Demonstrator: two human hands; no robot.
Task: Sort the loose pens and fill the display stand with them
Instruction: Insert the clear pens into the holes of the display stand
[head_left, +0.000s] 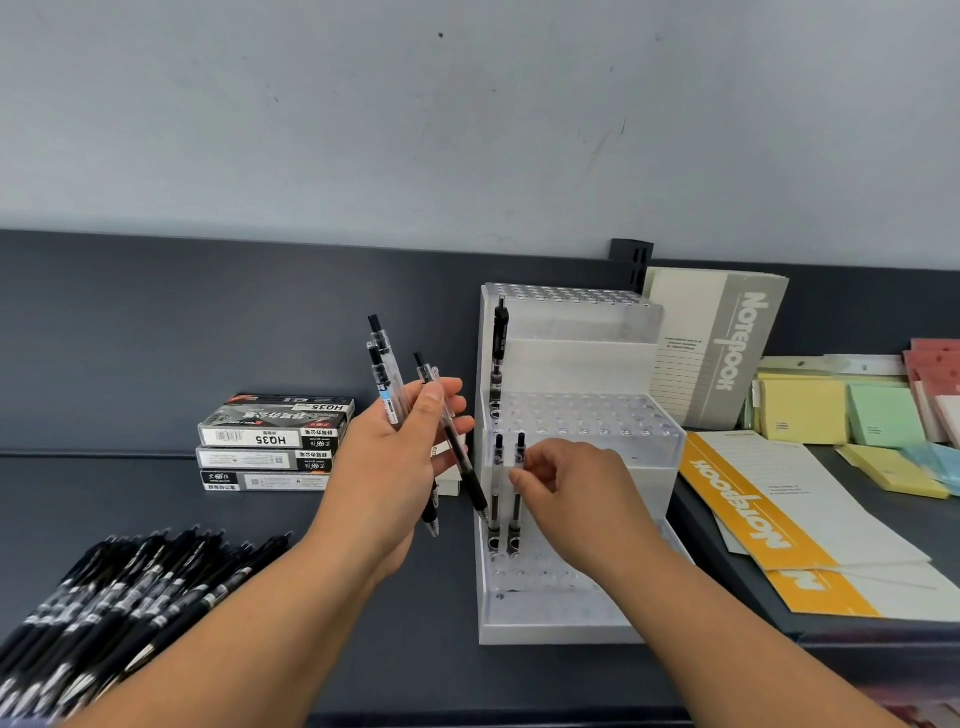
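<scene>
Dark table (130, 338) against a pale wall. Far left of centre, three pen boxes (275, 441) lay stacked flat, labels upside down to the camera. Near left corner: a loose heap of black pens (119, 597), too many and too overlapped to count. Right side: one grey notebook (717, 348) leaned upright behind the display stand (571, 613); two orange-banded notebooks (753, 514) lay flat beside it; sticky-note pads (841, 415) in yellow, green, blue and pink lay far right.

The stand was clear, with three stepped tiers of holes, right of centre. Three pens stood in it: one black pen (500, 343) at the left end of the middle tier, two clear pens in the lowest tier's far row, side by side at the left.

The left hand (400, 467) was raised just left of the stand, fingers wrapped around a fan of three clear pens (387, 374). The right hand (576, 493) partly hid the stand's front, its fingers pinched on the second clear pen (519, 467) in the lowest tier.
</scene>
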